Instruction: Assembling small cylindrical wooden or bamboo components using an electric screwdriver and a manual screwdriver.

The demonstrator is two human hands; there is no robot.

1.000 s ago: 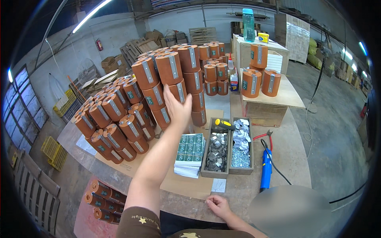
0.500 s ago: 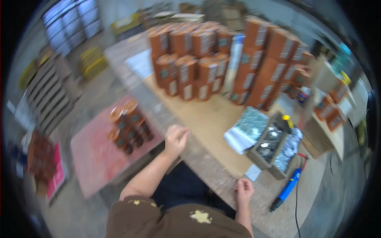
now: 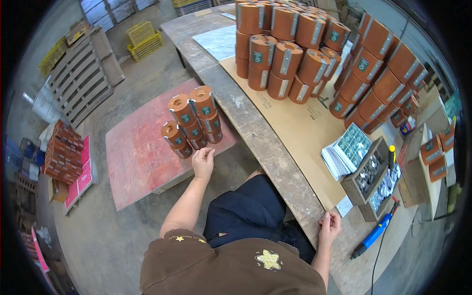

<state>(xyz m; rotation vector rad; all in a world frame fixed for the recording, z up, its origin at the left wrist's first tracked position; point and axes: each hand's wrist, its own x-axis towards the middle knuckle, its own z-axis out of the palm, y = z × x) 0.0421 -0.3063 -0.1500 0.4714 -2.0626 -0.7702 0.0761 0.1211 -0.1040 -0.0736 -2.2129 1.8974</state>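
Although its palm is hidden, the left hand (image 3: 203, 163) curls its fingers together, just beside brown cylinders (image 3: 191, 123) on the red table (image 3: 132, 164); at the workbench (image 3: 284, 189) edge, the right hand (image 3: 331, 229) folds its fingers in too. Wooden bins (image 3: 352, 191) hold metal pieces (image 3: 368, 176); green labels (image 3: 206, 110) are too small to read.

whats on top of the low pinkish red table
Two-high stacks of brown cylinders stand on the pinkish-red table; the surface directly beneath them is covered and can't be seen.
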